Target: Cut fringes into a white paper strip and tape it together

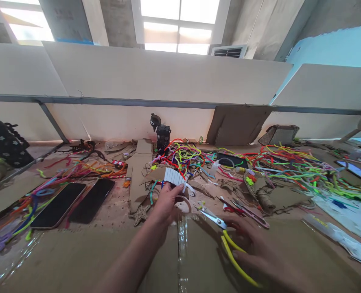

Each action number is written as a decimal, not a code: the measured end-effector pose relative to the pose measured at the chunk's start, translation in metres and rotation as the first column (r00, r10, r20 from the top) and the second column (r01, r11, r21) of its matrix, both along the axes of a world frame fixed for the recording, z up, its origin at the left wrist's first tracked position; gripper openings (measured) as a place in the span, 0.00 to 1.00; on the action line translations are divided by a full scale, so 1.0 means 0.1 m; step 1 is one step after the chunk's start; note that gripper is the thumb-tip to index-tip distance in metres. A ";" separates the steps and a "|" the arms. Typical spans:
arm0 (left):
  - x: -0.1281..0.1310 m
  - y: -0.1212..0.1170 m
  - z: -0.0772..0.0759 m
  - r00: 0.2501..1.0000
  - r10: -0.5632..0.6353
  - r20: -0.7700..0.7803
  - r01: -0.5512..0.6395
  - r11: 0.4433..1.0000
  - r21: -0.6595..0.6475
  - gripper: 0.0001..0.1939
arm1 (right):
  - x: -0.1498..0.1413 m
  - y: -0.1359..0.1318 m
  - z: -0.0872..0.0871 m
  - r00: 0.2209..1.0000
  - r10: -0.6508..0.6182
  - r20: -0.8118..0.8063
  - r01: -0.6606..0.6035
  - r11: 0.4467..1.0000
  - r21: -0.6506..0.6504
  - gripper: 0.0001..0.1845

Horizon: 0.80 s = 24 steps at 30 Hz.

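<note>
My left hand (167,201) pinches a white ribbed piece (174,176) with thin dark lines across it, thumb on the near edge. What the piece is made of I cannot make out. A loop of tan cord (184,200) curves out beside the thumb. My right hand (253,242), slightly blurred, is closed at the yellow-handled scissors (218,222), with the thumb over one handle. Their blades point up and left towards the left hand. Below the left hand's fingers lies a starfish-shaped piece (141,215).
Two phones (60,205) lie at the left. Tangled coloured pipe cleaners (186,156) heap at the middle back, with more cords (290,167) at the right. Red-handled scissors (229,208), pink tweezers (253,215) and a twine spool (264,197) lie right of centre. Taped cardboard (107,256) covers the front.
</note>
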<state>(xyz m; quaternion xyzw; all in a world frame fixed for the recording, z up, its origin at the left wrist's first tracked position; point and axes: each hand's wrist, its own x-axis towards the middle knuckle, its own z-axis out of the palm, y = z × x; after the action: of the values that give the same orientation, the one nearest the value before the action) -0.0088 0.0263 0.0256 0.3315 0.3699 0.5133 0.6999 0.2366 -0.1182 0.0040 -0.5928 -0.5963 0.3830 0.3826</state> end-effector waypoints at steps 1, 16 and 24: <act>0.00 0.00 0.01 1.000 -0.017 -0.006 0.017 1.000 0.007 0.21 | 0.06 -0.01 0.02 0.997 -0.015 0.077 0.014 1.000 0.015 0.28; -0.04 -0.17 0.17 0.905 -0.410 -0.110 0.423 0.894 0.149 0.13 | -0.38 0.70 0.50 0.970 0.189 -0.150 -0.170 0.977 0.132 0.28; -0.09 -0.14 0.24 0.882 -0.459 -0.102 0.470 0.872 0.139 0.16 | -0.62 1.02 0.41 0.870 0.301 -0.391 -0.279 0.954 0.112 0.25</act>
<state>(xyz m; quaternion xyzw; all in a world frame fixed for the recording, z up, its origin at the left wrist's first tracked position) -0.0175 0.0119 0.0498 0.4822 0.2598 0.3469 0.7614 0.1745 -0.0164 0.0452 -0.3945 -0.5963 0.5344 0.4509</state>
